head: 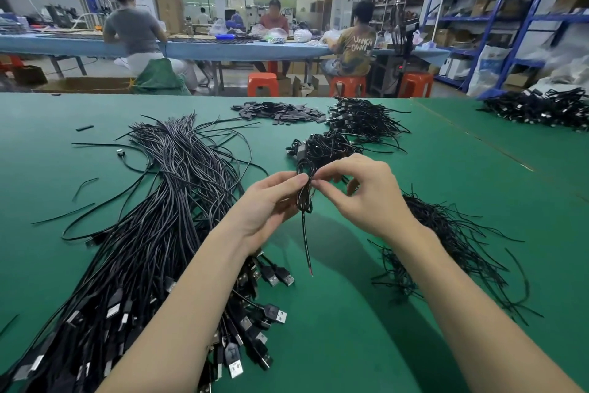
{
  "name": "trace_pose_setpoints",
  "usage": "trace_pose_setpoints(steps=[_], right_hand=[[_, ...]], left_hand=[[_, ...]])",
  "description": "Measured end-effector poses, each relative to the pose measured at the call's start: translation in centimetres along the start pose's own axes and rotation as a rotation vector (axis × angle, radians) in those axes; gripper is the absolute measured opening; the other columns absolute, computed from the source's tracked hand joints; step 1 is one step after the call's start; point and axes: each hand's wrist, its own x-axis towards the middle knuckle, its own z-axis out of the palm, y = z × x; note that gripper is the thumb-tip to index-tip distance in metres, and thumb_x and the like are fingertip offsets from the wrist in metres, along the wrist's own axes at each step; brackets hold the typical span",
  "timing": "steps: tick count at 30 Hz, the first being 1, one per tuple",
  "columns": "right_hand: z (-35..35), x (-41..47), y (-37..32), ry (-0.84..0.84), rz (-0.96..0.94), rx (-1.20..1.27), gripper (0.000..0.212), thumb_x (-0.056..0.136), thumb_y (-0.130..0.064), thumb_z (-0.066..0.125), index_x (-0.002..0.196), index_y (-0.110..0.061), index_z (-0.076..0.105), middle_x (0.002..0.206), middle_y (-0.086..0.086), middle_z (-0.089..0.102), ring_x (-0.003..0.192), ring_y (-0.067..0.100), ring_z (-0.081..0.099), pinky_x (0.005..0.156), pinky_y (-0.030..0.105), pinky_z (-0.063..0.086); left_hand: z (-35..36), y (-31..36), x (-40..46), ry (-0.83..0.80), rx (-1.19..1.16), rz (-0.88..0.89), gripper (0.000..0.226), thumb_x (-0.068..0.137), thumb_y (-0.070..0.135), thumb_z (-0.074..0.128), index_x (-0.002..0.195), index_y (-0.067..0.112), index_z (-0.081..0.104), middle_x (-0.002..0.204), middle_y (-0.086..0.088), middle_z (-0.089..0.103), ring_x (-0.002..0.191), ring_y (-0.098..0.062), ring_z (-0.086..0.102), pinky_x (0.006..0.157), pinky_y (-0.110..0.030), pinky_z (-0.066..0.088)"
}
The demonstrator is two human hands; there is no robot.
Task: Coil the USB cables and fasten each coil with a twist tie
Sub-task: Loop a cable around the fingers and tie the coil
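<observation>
A small coil of thin black USB cable (304, 186) is held above the green felt-covered worktop (350, 313)

The coil is pinched at its waist by the left hand (267, 201) and by the curled fingertips of the right hand (360, 192), one loose end hanging down. Left of the coil a large bundle of uncoiled black USB cables (153, 233) is spread; beyond it, a heap of finished coils (328, 145) is seen; right of it, black twist ties (446, 249) lie

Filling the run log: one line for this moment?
step: fastening coil | left hand: grips coiled cable | right hand: pinches its waist | tail: hanging
</observation>
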Motion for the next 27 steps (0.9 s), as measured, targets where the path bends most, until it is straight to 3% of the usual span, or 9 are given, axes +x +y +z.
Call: trace_pose_setpoints(steps=[2,5,6,8,13,17,21,23,27], right_hand=[[0.9,-0.2,-0.4,0.022,0.348,0.336,0.007,0.086,-0.02,0.078,0.079,-0.023,0.077,0.072,-0.01,0.073,0.069,0.004,0.062,0.058,0.018,0.046],[1.1,-0.2,-1.4,-0.148,1.147,1.338,0.006,0.077,-0.011,0.077,0.072,-0.013,0.074,0.069,-0.004,0.067,0.058,0.008,0.052,0.044,0.013,0.04],[1.0,-0.6,-1.4,-0.169,1.228,1.445,0.004,0.076,-0.012,0.077,0.074,-0.012,0.073,0.07,-0.004,0.065,0.057,0.008,0.051,0.043,0.013,0.04],[1.0,-0.8,-1.1,-0.218,1.092,1.257,0.005,0.084,-0.016,0.075,0.081,-0.015,0.072,0.075,-0.005,0.068,0.057,0.007,0.055,0.048,0.014,0.044],[0.7,-1.5,-0.1,-0.105,0.263,0.33,0.035,0.084,-0.019,0.08,0.115,-0.029,0.068,0.099,-0.016,0.073,0.076,0.004,0.068,0.063,0.022,0.056],[1.0,-2.0,0.4,-0.03,0.046,0.038,0.025,0.085,-0.037,0.077,0.109,-0.034,0.068,0.098,-0.02,0.068,0.081,0.007,0.065,0.066,0.031,0.057],[1.5,-2.0,0.5,0.087,-0.033,-0.037,0.01,0.091,-0.037,0.071,0.094,-0.028,0.073,0.086,-0.019,0.069,0.073,0.005,0.064,0.061,0.022,0.051],[2.3,-1.9,0.2,0.094,0.191,0.172,0.009,0.092,-0.027,0.073,0.086,-0.021,0.076,0.075,-0.014,0.072,0.065,0.004,0.063,0.056,0.016,0.048],[2.0,-1.2,-1.0,-0.073,1.232,1.425,0.01,0.083,-0.01,0.076,0.076,-0.007,0.07,0.066,0.001,0.066,0.05,0.007,0.055,0.04,0.011,0.044]], left_hand=[[0.2,-0.3,0.2,0.024,0.003,0.096,0.025,0.068,0.026,0.08,0.091,0.017,0.074,0.085,-0.002,0.074,0.074,-0.011,0.063,0.074,-0.021,0.049],[0.3,-0.7,0.4,0.107,0.194,0.277,0.025,0.065,0.035,0.084,0.086,0.023,0.077,0.088,-0.001,0.075,0.081,-0.011,0.063,0.075,-0.023,0.049],[0.2,-0.8,0.5,0.117,0.235,0.295,0.026,0.065,0.036,0.084,0.087,0.023,0.076,0.088,-0.001,0.075,0.08,-0.01,0.064,0.073,-0.022,0.049],[0.0,-0.7,0.5,0.1,0.214,0.221,0.032,0.066,0.034,0.084,0.092,0.018,0.076,0.089,-0.003,0.075,0.081,-0.013,0.064,0.076,-0.025,0.049],[0.0,-0.6,0.4,0.083,0.052,0.024,0.032,0.072,0.028,0.077,0.099,0.01,0.073,0.079,0.001,0.069,0.071,-0.011,0.058,0.074,-0.025,0.044],[-0.2,-0.7,0.5,0.106,0.064,-0.01,0.035,0.085,0.022,0.073,0.114,0.002,0.07,0.082,-0.001,0.067,0.068,-0.009,0.057,0.073,-0.025,0.043],[0.0,-0.9,0.3,0.092,0.078,0.005,0.031,0.078,0.025,0.077,0.103,0.008,0.072,0.081,0.0,0.067,0.069,-0.009,0.057,0.074,-0.024,0.044],[0.0,-0.9,0.3,0.09,0.071,0.051,0.034,0.068,0.027,0.08,0.098,0.012,0.071,0.085,-0.002,0.069,0.072,-0.01,0.058,0.073,-0.022,0.046],[0.1,-1.3,0.4,0.105,0.118,0.123,0.039,0.064,0.028,0.083,0.097,0.011,0.071,0.095,-0.013,0.071,0.084,-0.019,0.061,0.079,-0.027,0.048]])
